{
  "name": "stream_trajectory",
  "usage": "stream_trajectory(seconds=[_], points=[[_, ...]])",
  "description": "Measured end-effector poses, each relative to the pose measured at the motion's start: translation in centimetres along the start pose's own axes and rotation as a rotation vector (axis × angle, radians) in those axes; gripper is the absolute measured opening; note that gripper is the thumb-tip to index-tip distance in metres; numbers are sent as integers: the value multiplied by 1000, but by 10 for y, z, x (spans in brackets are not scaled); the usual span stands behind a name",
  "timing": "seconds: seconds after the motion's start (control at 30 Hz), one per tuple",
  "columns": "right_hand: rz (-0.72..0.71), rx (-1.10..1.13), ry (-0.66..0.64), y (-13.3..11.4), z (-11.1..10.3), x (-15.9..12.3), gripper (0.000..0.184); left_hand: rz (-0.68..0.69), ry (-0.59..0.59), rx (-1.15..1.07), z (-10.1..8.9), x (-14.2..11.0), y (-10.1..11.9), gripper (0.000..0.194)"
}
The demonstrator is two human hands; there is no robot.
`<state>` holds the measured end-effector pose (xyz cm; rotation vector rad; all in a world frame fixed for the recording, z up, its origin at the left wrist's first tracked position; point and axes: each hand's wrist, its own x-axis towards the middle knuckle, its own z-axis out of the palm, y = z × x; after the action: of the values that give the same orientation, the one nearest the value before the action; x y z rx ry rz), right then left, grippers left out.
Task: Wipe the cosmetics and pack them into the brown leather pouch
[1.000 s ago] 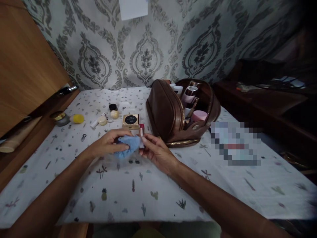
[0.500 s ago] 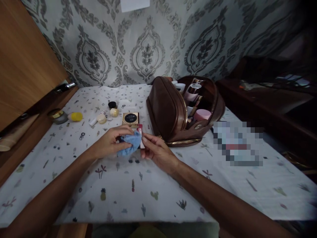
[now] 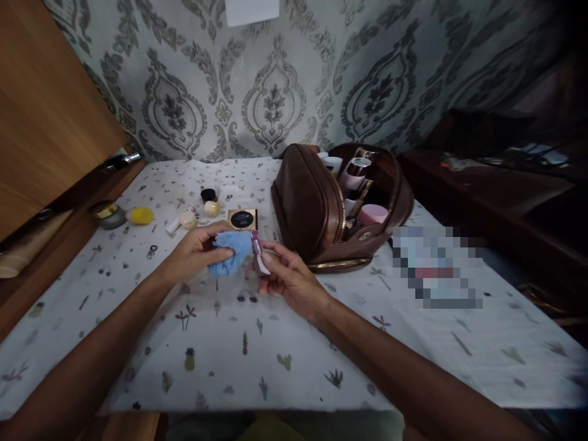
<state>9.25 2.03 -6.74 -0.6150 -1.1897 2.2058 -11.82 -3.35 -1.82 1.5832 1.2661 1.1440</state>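
Observation:
My left hand (image 3: 195, 254) is closed round a crumpled blue cloth (image 3: 228, 254) and presses it against a small pink tube (image 3: 259, 256). My right hand (image 3: 289, 278) pinches that tube by its lower end and holds it tilted above the printed tablecloth (image 3: 257, 343). Both hands meet over the middle of the table, just in front of a gold compact box with a black round lid (image 3: 242, 219).
An open brown toiletry bag (image 3: 321, 205) holding several jars and bottles stands right of my hands. Small pots (image 3: 211, 208), a yellow item (image 3: 140, 215) and a gold-lidded jar (image 3: 108, 214) lie at the back left. A wooden panel (image 3: 46, 110) rises at left.
The tube has tipped from upright to tilted in my right hand, and my left hand has slid the blue cloth slightly left and up along it.

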Motion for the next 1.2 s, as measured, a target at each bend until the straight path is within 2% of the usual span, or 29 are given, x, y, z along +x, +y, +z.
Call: stream_trajectory(seconds=[0.07,0.17,0.23,0.43,0.53,0.63,0.7,0.73,0.87,0.93,1.0,1.2], points=[[-5,-25,-24,1,0,0,52,-20,47,-7,2,0,-4,33],[-24,-18,-25,4,-2,0,50,-30,13,10,7,-2,-8,35],[-34,9,-7,6,-3,0,51,-4,-48,55,8,-2,-7,34],[-54,51,55,9,-6,2,52,113,-330,189,10,-2,-1,24],[-39,83,74,7,-5,2,51,140,-427,213,14,-2,2,21],[-28,109,71,5,-3,2,48,99,-474,159,13,-2,6,19],[-14,102,66,4,-3,1,47,48,-429,68,8,-2,7,19],[-8,93,63,3,-2,1,47,23,-366,12,5,-2,6,20],[-1,51,25,1,-1,0,46,-50,13,-160,-1,0,-6,29],[7,24,-6,0,0,0,45,-83,129,-177,2,1,-11,32],[12,-12,-34,1,0,0,45,-94,163,-156,7,1,-13,33],[-11,-48,-50,1,1,-1,42,-80,126,-93,15,0,-6,33]])
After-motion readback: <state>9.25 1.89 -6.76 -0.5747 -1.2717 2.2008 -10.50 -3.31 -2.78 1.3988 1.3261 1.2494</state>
